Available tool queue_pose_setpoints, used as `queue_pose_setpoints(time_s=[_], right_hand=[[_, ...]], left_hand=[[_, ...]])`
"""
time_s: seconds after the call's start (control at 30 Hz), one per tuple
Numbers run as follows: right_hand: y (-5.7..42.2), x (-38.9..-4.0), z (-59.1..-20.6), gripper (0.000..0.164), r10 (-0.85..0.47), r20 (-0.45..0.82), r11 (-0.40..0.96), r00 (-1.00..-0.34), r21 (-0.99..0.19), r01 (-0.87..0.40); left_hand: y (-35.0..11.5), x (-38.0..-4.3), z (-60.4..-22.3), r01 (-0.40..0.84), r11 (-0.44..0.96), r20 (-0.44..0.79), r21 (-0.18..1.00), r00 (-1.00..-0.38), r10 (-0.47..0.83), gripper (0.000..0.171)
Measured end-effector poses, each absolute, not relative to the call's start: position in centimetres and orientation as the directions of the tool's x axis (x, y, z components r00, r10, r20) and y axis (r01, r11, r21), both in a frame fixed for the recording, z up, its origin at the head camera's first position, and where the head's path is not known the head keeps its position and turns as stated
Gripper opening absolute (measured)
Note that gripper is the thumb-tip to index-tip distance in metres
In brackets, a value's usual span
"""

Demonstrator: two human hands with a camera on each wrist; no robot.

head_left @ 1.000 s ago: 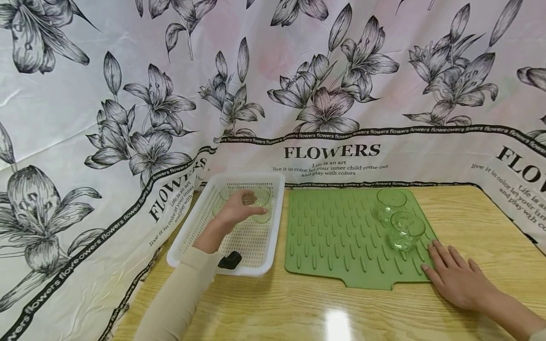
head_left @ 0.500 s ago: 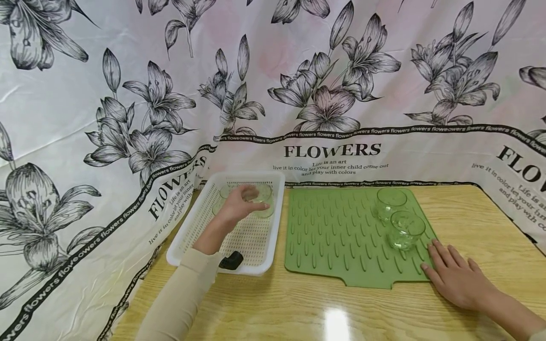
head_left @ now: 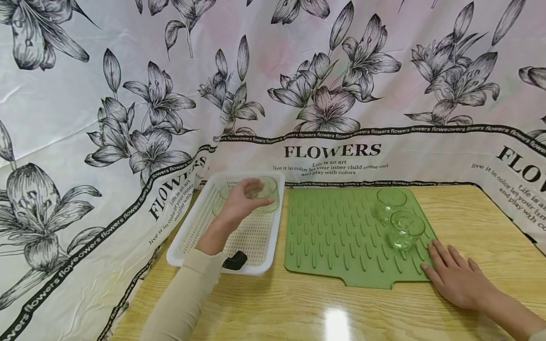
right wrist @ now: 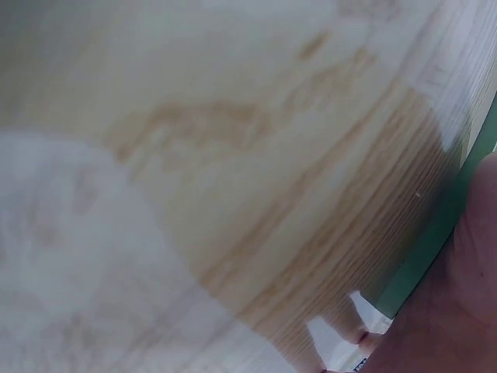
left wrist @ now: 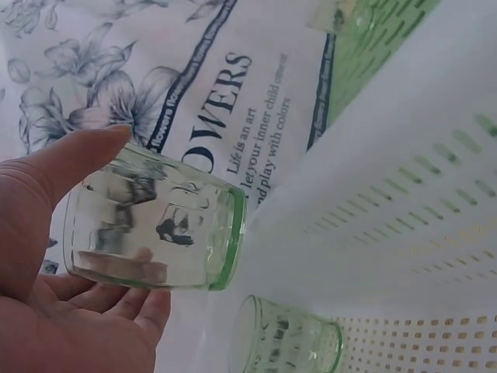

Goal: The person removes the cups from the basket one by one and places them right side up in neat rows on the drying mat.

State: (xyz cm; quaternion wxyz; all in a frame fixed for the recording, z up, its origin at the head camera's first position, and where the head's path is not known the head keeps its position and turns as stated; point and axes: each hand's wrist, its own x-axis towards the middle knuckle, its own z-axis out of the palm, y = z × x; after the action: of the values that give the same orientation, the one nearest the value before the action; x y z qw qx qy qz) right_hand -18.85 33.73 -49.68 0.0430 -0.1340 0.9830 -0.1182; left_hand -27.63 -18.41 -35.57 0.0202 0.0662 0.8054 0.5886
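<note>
My left hand [head_left: 241, 203] holds a clear greenish glass [head_left: 269, 201] over the far right of a white perforated basket [head_left: 174, 258]. In the left wrist view, thumb and fingers grip the tilted glass [left wrist: 155, 225] from opposite sides. Below it, more greenish glass [left wrist: 287, 342] shows in the basket; in the head view my hand partly hides it. My right hand [head_left: 462, 282] lies flat with fingers spread on the wooden table, against the right edge of a green ridged mat [head_left: 324, 237]. Two glasses stand on that mat, a rear one [head_left: 390, 203] and a front one [head_left: 405, 232].
A small black object [head_left: 235, 260] shows at the near end of the basket, beside my left sleeve. The wooden table [head_left: 273, 308] extends in front of basket and mat. Behind, a flower-printed cloth [head_left: 332, 161] hangs along the table's back edge.
My left hand has shifted slightly right with the glass, which has come nearer the basket's right rim. My right hand and the two glasses on the mat have stayed put.
</note>
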Motion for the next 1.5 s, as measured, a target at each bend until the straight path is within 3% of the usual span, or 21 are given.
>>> queue_pose_setpoints(time_s=[0.57,1.07,1.5], right_hand=[[33.7,-18.7,-49.8,0.074,-0.267,-0.042,0.936,-0.963,-0.249,-0.249],[33.4,-18.4,-49.5,0.072,-0.271,-0.037,0.934,-0.962,-0.252,-0.253],[33.5,-18.4,-49.4,0.073,-0.270,-0.036,0.936,-0.962,-0.245,-0.253]], left_hand=[[-15.1,-27.6,-35.3,0.155,0.278,0.108,0.948,-0.979,0.175,0.078],[-11.8,-28.0,-35.5,0.162,0.196,0.107,0.967,-0.959,0.264,0.076],[-8.2,-28.3,-35.8,0.145,0.159,0.099,0.977,-0.959,0.266,0.078]])
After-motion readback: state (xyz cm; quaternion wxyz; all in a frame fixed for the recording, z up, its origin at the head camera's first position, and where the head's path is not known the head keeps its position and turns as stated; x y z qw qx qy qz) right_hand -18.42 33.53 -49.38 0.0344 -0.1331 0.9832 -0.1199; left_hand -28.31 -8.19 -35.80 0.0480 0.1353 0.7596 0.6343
